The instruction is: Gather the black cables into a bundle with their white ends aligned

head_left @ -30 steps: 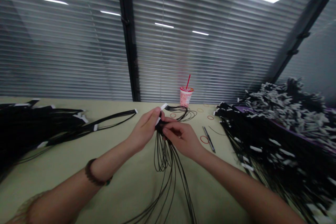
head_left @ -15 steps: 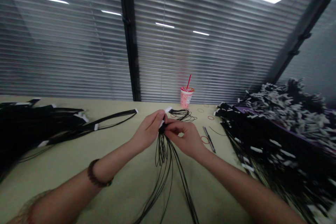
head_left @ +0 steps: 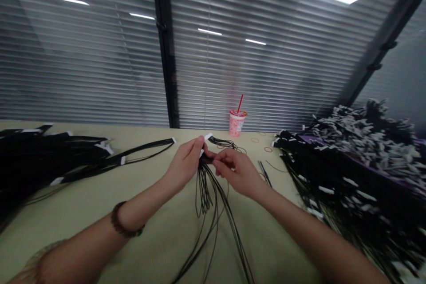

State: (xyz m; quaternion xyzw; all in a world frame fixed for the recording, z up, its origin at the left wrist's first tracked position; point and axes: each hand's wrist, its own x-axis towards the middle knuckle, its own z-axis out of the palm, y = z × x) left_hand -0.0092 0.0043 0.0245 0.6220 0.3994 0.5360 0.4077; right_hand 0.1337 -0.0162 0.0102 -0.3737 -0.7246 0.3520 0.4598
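Observation:
My left hand (head_left: pixel 184 165) pinches a bundle of thin black cords (head_left: pixel 208 195) near its top, where a white tag (head_left: pixel 207 136) sticks out above my fingers. My right hand (head_left: pixel 237 172) is closed on the same bundle just to the right, fingertips meeting my left hand's. The cords hang down in loops onto the pale green table (head_left: pixel 156 213) and trail toward me. A bead bracelet (head_left: pixel 121 226) sits on my left wrist.
A big heap of black cords with white tags (head_left: pixel 353 159) fills the right side. Another dark pile (head_left: pixel 40 159) lies at the left. A pink cup with a red straw (head_left: pixel 236 122) stands at the back by the blinds. Small red rubber bands (head_left: pixel 267 149) and a pen (head_left: pixel 264 172) lie behind my right hand.
Both hands have shifted slightly away from me with the bundle. My right hand's fingers have worked round the cords near the top, and the loops below have swung a little.

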